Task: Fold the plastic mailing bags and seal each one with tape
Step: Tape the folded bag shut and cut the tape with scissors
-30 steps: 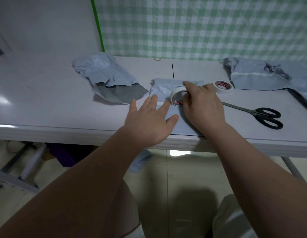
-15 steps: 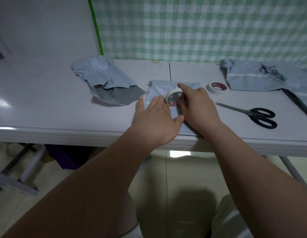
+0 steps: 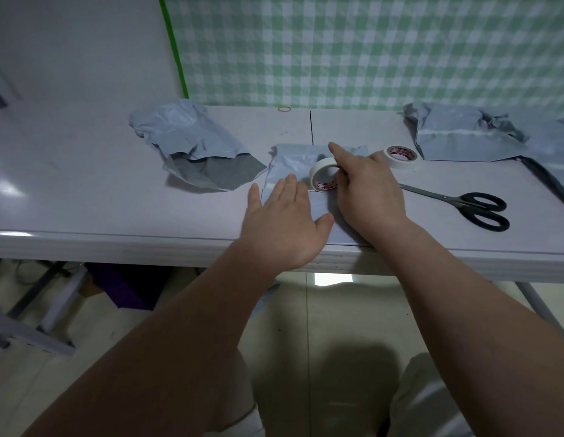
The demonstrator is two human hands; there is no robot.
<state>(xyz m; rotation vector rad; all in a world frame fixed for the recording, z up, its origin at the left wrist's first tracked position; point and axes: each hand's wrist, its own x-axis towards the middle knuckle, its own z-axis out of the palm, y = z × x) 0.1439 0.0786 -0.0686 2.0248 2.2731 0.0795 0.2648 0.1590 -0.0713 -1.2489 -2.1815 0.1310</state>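
I see my right hand (image 3: pixel 369 190) gripping one tape roll (image 3: pixel 321 173), stood on edge on the bag (image 3: pixel 290 159), forefinger stretched over its top. My left hand (image 3: pixel 287 225) lies flat, fingers straight, pressing that bag at the table (image 3: pixel 85 190) edge. A second roll (image 3: pixel 400 156) lies just right. One scissors (image 3: pixel 473 206) beyond. One crumpled bag (image 3: pixel 192 140) left; a heap (image 3: pixel 457 137) right, which I cannot count. One rubber band (image 3: pixel 284 108) far back.
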